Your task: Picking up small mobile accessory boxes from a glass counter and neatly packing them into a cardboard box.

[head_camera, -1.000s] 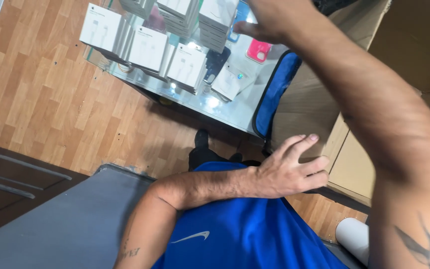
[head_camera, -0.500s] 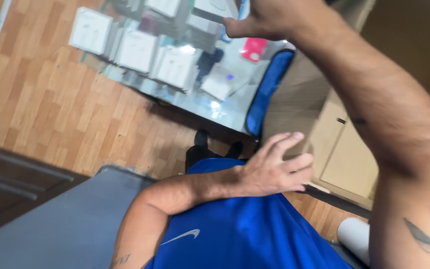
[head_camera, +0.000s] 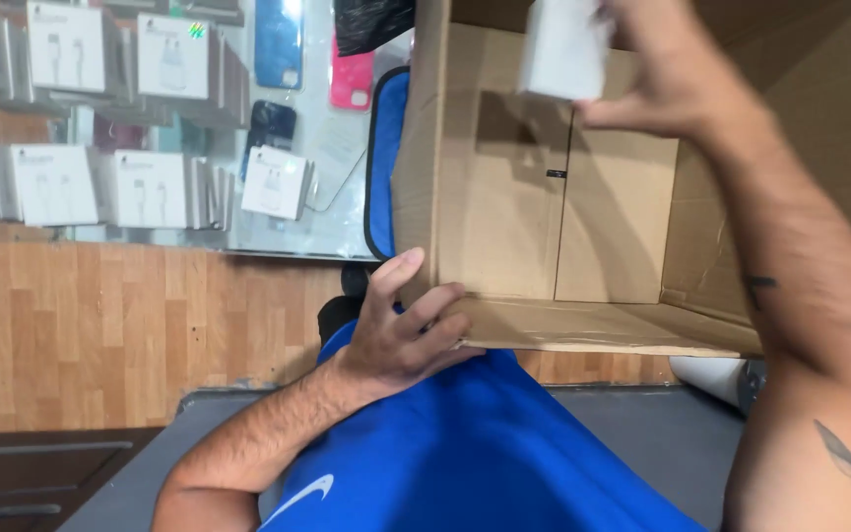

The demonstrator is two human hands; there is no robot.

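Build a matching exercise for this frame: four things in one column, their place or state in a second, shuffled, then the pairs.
Things:
1. left hand
2. right hand
3. pink phone case
4. cardboard box

Places or states:
A. lying on the glass table beside a blue phone case
B. open, empty inside, resting on the lap
C. holding a small white box above the open carton
D. gripping the carton's near left corner

Pairs: 1-D, 2-C, 3-A, 4-B
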